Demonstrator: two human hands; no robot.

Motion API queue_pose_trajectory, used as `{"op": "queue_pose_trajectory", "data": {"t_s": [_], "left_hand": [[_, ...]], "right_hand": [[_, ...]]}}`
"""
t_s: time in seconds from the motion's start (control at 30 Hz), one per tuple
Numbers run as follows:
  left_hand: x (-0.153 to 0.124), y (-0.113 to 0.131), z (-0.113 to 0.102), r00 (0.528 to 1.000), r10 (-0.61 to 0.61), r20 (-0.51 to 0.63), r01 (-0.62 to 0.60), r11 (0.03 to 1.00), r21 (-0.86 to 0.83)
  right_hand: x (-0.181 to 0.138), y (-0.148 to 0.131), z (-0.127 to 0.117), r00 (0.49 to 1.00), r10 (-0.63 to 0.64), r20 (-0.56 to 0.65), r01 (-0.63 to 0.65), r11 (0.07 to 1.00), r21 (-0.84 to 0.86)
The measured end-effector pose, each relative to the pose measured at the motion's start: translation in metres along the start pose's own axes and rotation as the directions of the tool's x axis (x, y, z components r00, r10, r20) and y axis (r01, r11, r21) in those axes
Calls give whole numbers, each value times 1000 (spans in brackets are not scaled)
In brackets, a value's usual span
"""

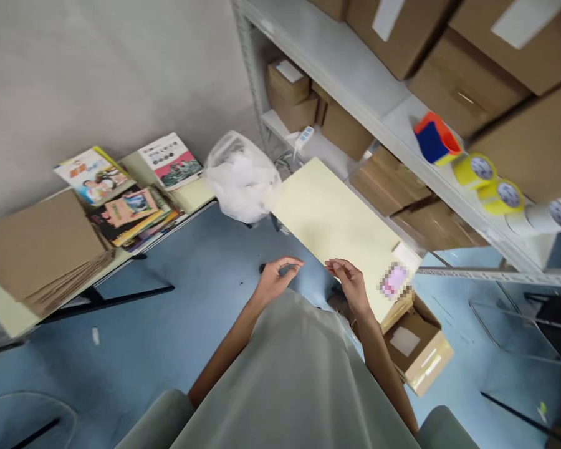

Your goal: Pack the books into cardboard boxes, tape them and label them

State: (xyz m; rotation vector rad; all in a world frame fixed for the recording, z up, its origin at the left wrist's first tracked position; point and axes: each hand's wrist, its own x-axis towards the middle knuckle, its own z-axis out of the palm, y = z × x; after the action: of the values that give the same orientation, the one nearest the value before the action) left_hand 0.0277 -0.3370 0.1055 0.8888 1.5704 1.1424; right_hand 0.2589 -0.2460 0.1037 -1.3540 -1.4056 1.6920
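Observation:
My left hand (275, 279) and my right hand (349, 282) hover side by side in front of my body, above the blue floor. Both are half curled, thumb and fingertips a little apart, and I see nothing in either. The fingertips of the two hands point toward each other with a small gap between them. Just beyond the right hand lies a pale yellow table top (331, 218). A small blurred pink item (394, 280) sits at its near corner. A bulging white plastic bag (242, 178) stands at the table's far end.
A low table at left carries a stack of flat cardboard (42, 249) and several picture books (124, 202). An open cardboard box (416, 349) sits on the floor under the yellow table. The metal shelf (355, 81) at right holds brown boxes, yellow tape rolls (481, 169) and a red-and-blue tape dispenser (434, 140).

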Motion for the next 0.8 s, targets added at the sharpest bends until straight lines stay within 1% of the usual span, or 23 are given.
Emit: {"op": "queue_pose_trajectory", "data": {"t_s": [0.1,0.2,0.27,0.33,0.43,0.57,0.7,0.8], "left_hand": [[13,0,-67,995,0,-101,3,1000,30],[21,-5,-131,976,-7,-217,13,999,30],[25,-12,-167,952,-10,-307,8,1000,-9],[28,-21,-196,922,-19,-387,-5,998,-63],[32,-34,-228,879,-49,-475,-20,990,-139],[37,-46,-257,827,-103,-553,-21,977,-214],[44,-50,-289,788,-151,-597,1,970,-244],[53,-50,-321,749,-179,-638,14,967,-255]], "right_hand": [[41,-20,63,995,0,98,3,1000,-23],[75,-33,121,983,3,184,5,999,-40],[93,-40,155,972,3,236,14,998,-67],[107,-45,184,957,10,291,20,995,-100],[128,-53,220,931,36,364,15,991,-136],[160,-64,265,895,59,442,24,984,-179],[202,-73,317,848,71,525,43,978,-202],[239,-80,364,816,72,574,48,980,-191]]}}
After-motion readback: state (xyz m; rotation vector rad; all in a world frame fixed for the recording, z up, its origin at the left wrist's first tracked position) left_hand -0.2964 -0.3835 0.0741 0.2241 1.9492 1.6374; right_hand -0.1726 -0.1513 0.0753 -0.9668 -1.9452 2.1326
